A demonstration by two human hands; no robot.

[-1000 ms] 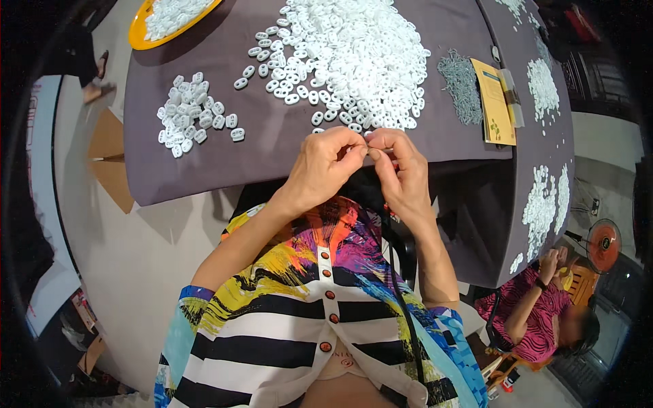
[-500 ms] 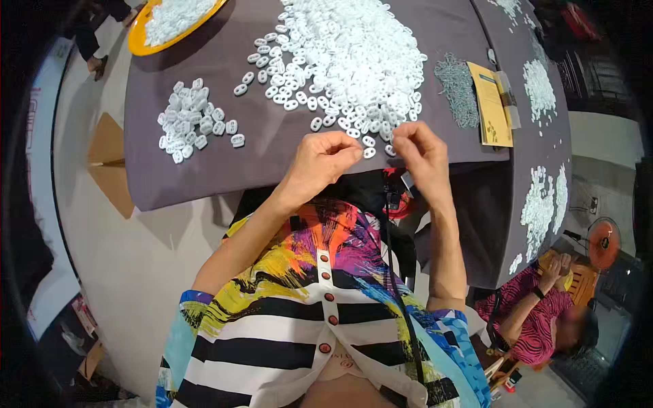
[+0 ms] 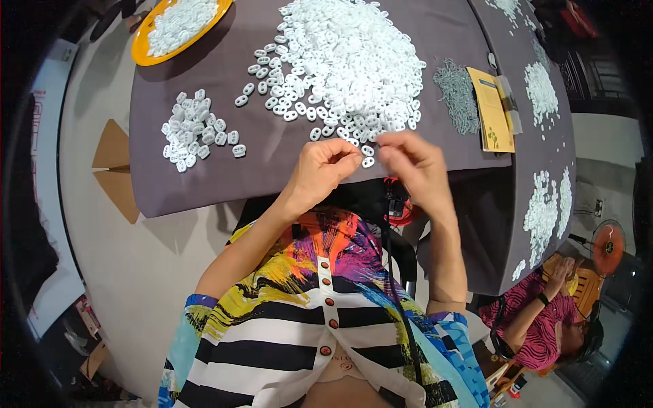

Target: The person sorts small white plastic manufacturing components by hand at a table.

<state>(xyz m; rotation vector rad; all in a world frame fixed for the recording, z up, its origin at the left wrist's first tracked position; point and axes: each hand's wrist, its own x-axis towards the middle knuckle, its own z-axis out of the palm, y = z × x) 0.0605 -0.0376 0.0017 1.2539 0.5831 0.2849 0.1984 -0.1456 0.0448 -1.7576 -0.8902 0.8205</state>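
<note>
At the table's near edge, my left hand point(image 3: 322, 171) is closed in a pinch, thumb against forefinger. Facing it, my right hand point(image 3: 416, 168) also pinches, slightly blurred by motion. Whatever is between the fingers of either hand is too small or hidden to make out. Two white oval pieces with two holes each point(image 3: 368, 150) lie on the cloth between my hands. Just beyond them spreads a large heap of the same white pieces point(image 3: 357, 61). A smaller pile of white pieces point(image 3: 194, 129), with dark markings, sits off to the left.
A yellow plate point(image 3: 141, 51) of white pieces stands far left on the grey tablecloth point(image 3: 252, 160). Right of the heap lie tangled grey metal bits point(image 3: 458, 98) and a yellow booklet point(image 3: 488, 109). Another person point(image 3: 534, 313) sits lower right, near an orange fan point(image 3: 607, 246).
My right hand has shifted slightly left, closer to my left hand, which stays pinched. The view has moved a little. The other person's hands have shifted.
</note>
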